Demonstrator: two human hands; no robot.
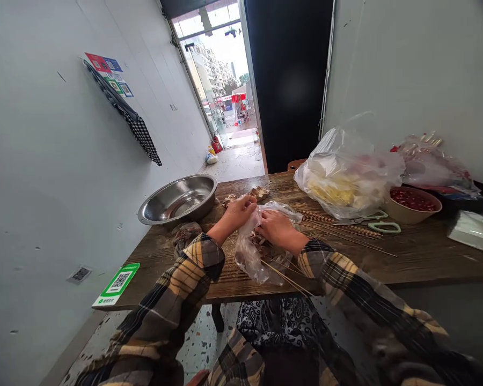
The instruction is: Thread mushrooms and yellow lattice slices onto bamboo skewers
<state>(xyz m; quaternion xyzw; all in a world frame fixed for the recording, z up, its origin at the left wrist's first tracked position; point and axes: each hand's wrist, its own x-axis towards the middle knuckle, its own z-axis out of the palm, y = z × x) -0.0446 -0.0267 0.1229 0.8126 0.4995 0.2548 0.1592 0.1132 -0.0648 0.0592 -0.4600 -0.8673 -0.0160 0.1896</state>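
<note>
A thin clear plastic bag [253,256] with brownish pieces of food inside lies at the front of the wooden table [418,252]. My left hand [240,211] is closed on the bag's upper edge. My right hand [277,227] is curled on the bag's opening from the other side, so both hands hold it. Thin bamboo skewers [286,277] stick out from under the bag toward the table's front edge. What the fingertips pinch inside the bag is hidden.
A steel basin [178,199] stands at the left back. Pieces of meat [185,235] lie beside it. Right of my hands are loose skewers [342,228], green-handled scissors [379,222], a full plastic bag [346,177], a bowl of red bits [412,203] and a tissue pack [475,231].
</note>
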